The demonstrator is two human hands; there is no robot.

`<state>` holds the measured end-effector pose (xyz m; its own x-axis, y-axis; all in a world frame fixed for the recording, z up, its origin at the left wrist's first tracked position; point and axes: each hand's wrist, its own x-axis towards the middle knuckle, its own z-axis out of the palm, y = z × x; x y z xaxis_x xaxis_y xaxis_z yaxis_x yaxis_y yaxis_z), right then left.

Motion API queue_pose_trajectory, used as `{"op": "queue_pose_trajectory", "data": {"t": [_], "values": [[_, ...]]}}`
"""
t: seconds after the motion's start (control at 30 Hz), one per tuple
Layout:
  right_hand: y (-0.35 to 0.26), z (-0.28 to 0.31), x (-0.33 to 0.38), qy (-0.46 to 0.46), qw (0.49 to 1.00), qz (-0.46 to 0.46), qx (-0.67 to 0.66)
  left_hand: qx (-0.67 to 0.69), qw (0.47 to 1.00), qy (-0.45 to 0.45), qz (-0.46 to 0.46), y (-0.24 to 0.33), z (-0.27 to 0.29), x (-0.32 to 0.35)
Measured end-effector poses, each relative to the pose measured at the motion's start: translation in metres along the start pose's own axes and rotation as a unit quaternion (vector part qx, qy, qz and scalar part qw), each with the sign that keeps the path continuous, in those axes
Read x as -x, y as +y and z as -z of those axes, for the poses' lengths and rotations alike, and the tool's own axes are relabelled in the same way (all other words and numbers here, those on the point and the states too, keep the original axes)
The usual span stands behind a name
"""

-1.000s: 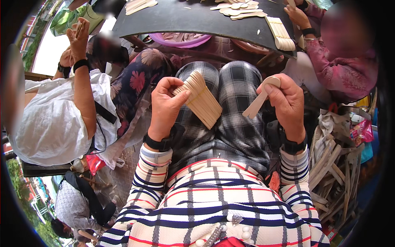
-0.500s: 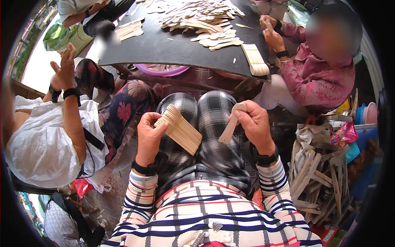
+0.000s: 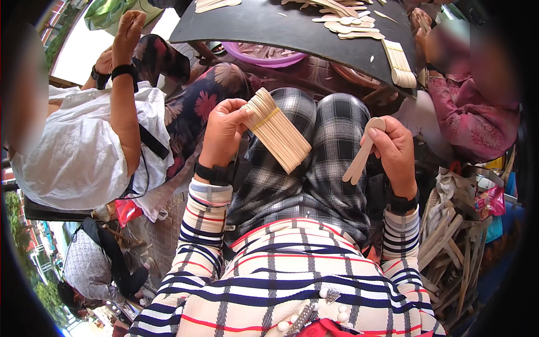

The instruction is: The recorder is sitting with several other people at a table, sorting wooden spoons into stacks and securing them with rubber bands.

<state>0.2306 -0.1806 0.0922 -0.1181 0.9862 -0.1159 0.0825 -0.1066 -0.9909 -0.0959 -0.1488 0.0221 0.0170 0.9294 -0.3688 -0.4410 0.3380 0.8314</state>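
Note:
My left hand is closed on one end of a bundle of wooden sticks, stacked side by side with a yellow rubber band round them. The bundle slants over my lap, its far end toward my right. Between thumb and fingers, my right hand pinches a couple of loose flat wooden sticks with rounded ends. They fan slightly apart at the lower tips, beside my knee and apart from the bundle.
Ahead is a black table with a pile of loose sticks and another banded bundle. Below it sits a purple basin of sticks. Co-workers sit left and right. Scrap wood is heaped at my right.
The view has shifted, so the table and people sit differently in it. Both hands keep their holds; the bundle is tilted a little differently. The left co-worker's hands have come closer together.

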Motion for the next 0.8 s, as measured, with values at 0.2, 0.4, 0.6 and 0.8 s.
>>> {"op": "queue_pose_trajectory", "data": {"t": [0.2, 0.4, 0.6, 0.8], "values": [[0.002, -0.002, -0.002, -0.007, 1.0, -0.012, -0.009, 0.029, 1.0, -0.008, 0.007, -0.011, 0.01, -0.003], [0.007, -0.01, -0.003, -0.028, 0.999, -0.033, -0.019, 0.051, 0.998, -0.017, 0.039, -0.02, 0.015, -0.004], [0.003, -0.001, -0.008, -0.014, 0.999, -0.015, -0.044, 0.045, 0.996, -0.031, 0.07, -0.014, -0.001, 0.002], [-0.014, 0.023, -0.058, 0.168, 0.977, 0.133, -0.001, 0.052, 0.99, -0.079, 0.103, -0.007, 0.008, -0.005]]}}
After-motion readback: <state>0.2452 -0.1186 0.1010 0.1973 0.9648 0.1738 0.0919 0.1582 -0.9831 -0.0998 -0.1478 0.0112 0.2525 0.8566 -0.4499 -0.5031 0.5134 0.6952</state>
